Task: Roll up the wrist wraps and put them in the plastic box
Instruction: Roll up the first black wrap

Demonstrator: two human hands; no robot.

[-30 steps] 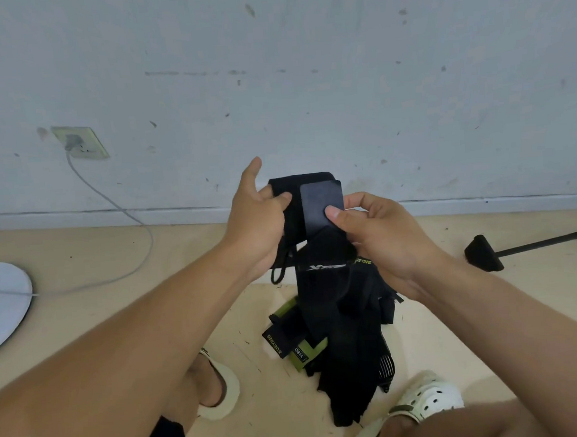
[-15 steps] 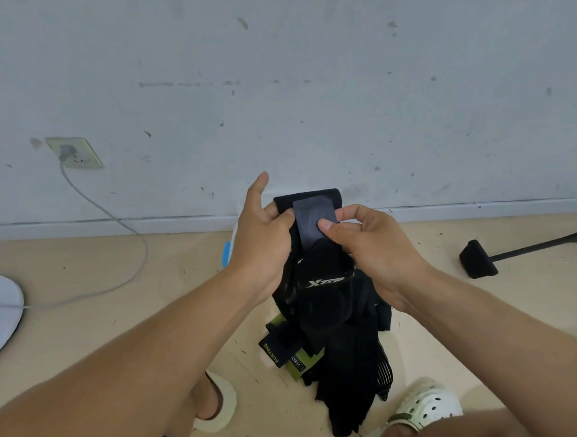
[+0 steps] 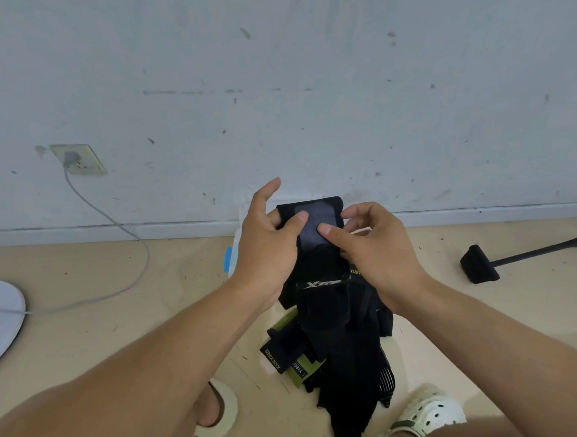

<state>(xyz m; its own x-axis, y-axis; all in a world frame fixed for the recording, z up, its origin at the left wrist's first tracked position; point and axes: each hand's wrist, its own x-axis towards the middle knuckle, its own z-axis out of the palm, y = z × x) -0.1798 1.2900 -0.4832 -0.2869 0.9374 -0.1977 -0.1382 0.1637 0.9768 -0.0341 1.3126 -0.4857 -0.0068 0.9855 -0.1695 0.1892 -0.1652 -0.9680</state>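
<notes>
A long black wrist wrap (image 3: 321, 293) with a grey hook-and-loop patch at its top end hangs in front of me. My left hand (image 3: 265, 249) grips the wrap's upper left edge, thumb on the patch, index finger raised. My right hand (image 3: 372, 244) pinches the upper right edge, thumb pressed on the patch. The wrap's tail drops onto a pile of black and olive-green wraps (image 3: 308, 357) on the floor. A sliver of the clear plastic box with a blue clip (image 3: 230, 258) shows behind my left hand, mostly hidden.
White wall and skirting run behind. A socket (image 3: 76, 159) with a grey cable leads to a white round base (image 3: 0, 317) at left. A black rod with a rubber foot (image 3: 480, 268) lies at right. My feet in white clogs (image 3: 427, 415) flank the pile.
Both hands have shifted up the wrap's top end and my thumbs now sit on the grey patch. The view has tilted slightly, so more of the box's edge shows.
</notes>
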